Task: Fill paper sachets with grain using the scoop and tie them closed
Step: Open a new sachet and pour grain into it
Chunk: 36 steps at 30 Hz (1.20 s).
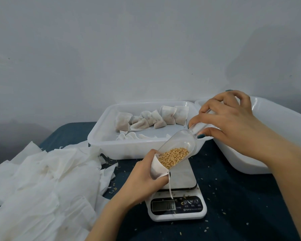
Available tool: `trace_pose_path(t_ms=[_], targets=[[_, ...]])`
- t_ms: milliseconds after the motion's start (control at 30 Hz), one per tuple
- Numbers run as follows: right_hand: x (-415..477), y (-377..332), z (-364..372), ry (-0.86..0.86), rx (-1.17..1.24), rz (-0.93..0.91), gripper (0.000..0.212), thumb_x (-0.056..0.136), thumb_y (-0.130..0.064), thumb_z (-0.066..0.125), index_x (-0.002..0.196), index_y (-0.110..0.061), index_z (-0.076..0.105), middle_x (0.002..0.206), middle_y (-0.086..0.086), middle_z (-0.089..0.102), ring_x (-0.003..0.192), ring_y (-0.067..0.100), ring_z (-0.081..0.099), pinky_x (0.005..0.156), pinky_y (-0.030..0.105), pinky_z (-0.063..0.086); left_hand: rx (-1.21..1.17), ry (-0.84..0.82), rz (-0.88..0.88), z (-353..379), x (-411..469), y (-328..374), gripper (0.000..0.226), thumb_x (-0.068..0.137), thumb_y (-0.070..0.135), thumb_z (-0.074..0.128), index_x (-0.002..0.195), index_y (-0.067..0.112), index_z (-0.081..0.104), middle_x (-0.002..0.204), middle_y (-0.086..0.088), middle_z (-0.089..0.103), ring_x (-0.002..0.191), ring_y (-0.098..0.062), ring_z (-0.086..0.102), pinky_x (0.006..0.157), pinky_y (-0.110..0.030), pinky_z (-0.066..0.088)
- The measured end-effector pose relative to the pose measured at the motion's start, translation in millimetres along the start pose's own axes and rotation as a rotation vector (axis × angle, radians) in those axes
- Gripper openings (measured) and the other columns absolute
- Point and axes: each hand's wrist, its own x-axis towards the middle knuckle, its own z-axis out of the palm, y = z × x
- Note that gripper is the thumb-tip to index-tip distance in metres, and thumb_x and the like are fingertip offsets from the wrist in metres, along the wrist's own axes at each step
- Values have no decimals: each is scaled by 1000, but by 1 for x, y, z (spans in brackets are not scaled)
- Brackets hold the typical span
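Note:
My right hand [233, 122] grips the handle of a clear plastic scoop [181, 145], tilted down to the left. Golden grain [172, 157] lies at the scoop's mouth, which pokes into an open white paper sachet [157, 168]. My left hand [142, 181] holds that sachet above the kitchen scale [179, 206]. The sachet's string [170, 188] hangs down toward the scale's display. Several filled, tied sachets [151, 120] lie in a white tray [101, 134] behind the scale.
A heap of empty white sachets [42, 185] covers the left of the dark blue cloth [233, 197]. A large white tub [276, 119] stands at the right, its contents hidden. Loose grains are scattered around the scale. A grey wall is behind.

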Motion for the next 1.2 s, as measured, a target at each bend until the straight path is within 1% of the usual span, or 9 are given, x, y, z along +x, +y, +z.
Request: trace_pose_path(t_ms=[367,500,600,733,800,900,1000,1133,1200], targets=[[1,-2,-6,23,-38,8,27,76,-29,80,103,-28,77,104,5,67,110,38,52,102,58,22,-23,29,26,-1,0,1,36,72,35,63,106,35,50,89,13,67,71,-1,59,61,-13,45],[1,-3,-6,29,-34,16,28,76,-27,80,104,-27,77,104,5,67,111,39,53,103,55,20,-29,41,27,-2,0,2,36,74,35,64,107,35,50,93,11,68,75,-7,63,62,-21,50],[-2,2,-3,46,-28,24,27,77,-25,80,104,-28,77,103,3,66,111,31,46,102,51,19,-24,54,27,-2,0,2,36,74,37,64,107,37,50,95,8,70,80,-15,65,68,-32,55],[-9,12,3,53,29,43,21,87,-30,70,106,-35,74,100,-7,61,108,20,38,101,45,18,-30,67,47,-4,0,3,32,75,37,62,105,35,51,94,12,69,77,-8,63,66,-22,52],[-13,17,9,34,59,64,25,86,-28,73,108,-38,72,99,-12,57,108,18,38,100,43,17,-39,73,48,-4,-1,4,32,75,37,62,104,36,51,95,14,69,77,-4,63,67,-19,51],[-18,20,15,-11,158,145,18,92,-48,57,109,-48,66,98,-21,52,106,9,32,97,36,14,-51,84,55,-5,-1,5,30,75,36,61,103,36,52,95,15,69,79,-3,64,67,-16,49],[-24,18,23,-48,294,215,33,82,-63,38,106,-55,58,102,-25,52,103,5,30,93,31,13,-83,110,76,-6,-1,8,25,78,31,62,102,34,53,91,12,68,75,-3,61,67,-16,48],[-35,12,33,-42,457,290,27,82,-74,42,103,-59,53,107,-22,57,103,6,34,89,27,13,-115,160,93,-8,-2,9,23,81,26,62,102,26,54,83,2,63,68,-6,54,62,-21,46],[-40,10,38,-31,504,331,32,78,-79,43,102,-60,53,108,-22,58,105,6,36,87,24,12,-122,205,98,-8,-2,9,20,80,23,62,96,25,53,77,4,58,65,-7,49,59,-21,44]])
